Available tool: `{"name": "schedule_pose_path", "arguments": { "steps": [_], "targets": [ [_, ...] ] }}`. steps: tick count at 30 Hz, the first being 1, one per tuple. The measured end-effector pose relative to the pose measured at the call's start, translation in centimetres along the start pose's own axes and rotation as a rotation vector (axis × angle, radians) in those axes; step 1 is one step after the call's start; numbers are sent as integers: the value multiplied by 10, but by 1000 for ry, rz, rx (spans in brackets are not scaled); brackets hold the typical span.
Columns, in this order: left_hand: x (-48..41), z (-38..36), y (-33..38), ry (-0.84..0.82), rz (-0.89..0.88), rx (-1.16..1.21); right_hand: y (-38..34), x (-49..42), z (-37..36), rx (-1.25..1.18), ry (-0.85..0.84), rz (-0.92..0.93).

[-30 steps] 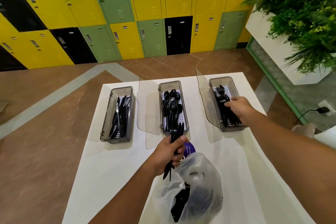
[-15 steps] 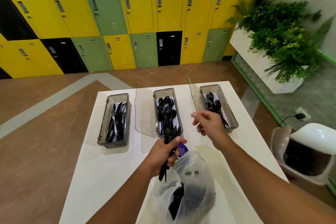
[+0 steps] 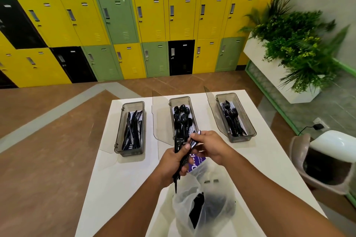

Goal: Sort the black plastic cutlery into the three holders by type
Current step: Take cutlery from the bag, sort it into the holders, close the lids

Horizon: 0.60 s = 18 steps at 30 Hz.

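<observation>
Head view, looking down at a white bench (image 3: 115, 179).

- Left hand (image 3: 171, 161): fingers (image 3: 185, 147) clamped round a bundle of black cutlery (image 3: 178, 143), held roughly upright above the near end of the middle holder (image 3: 180, 99). The types in the bundle cannot be told.
- Right hand (image 3: 210, 146): fingers (image 3: 200, 136) pinched together on one black piece (image 3: 194, 140) at the top of the bundle. Its type is unclear.
- Three smoky clear holders stand in a row across the far half of the bench, well apart.
  - The left holder (image 3: 129, 150) has knives (image 3: 133, 129).
  - The middle holder has spoons (image 3: 182, 113).
  - The right holder (image 3: 242, 137) has forks (image 3: 232, 117).
- The clear lids (image 3: 161, 119) of the middle and right holders stand open on their left sides.
- A translucent plastic bag (image 3: 208, 188) lies on the near bench under the forearms, with more dark cutlery (image 3: 196, 209) inside. A purple label (image 3: 194, 161) shows just beside the left hand.
- Surroundings: yellow, green and black lockers (image 3: 150, 21) behind, a planter (image 3: 294, 44) at right, and an open bin (image 3: 327, 159) beside the bench.
</observation>
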State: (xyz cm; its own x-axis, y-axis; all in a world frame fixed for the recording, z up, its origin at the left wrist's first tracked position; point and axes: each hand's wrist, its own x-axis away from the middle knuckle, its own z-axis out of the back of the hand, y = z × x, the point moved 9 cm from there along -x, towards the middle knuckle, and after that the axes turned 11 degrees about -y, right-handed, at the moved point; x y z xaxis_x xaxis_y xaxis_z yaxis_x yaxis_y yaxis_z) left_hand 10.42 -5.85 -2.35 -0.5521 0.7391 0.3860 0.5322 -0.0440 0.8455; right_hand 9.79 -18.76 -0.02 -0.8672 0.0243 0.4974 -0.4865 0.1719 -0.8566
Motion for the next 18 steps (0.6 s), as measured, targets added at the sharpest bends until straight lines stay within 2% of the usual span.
{"name": "schedule_pose_path", "arguments": {
  "steps": [5, 11, 18],
  "targets": [
    [4, 7, 1, -14, -24, 31, 0, 0, -7, -80, -6, 30],
    [7, 13, 10, 4, -81, 13, 14, -2, -35, -97, -228, -36],
    [14, 29, 5, 49, -96, 35, 6, -12, -43, -90, -164, 7]
  ]
}}
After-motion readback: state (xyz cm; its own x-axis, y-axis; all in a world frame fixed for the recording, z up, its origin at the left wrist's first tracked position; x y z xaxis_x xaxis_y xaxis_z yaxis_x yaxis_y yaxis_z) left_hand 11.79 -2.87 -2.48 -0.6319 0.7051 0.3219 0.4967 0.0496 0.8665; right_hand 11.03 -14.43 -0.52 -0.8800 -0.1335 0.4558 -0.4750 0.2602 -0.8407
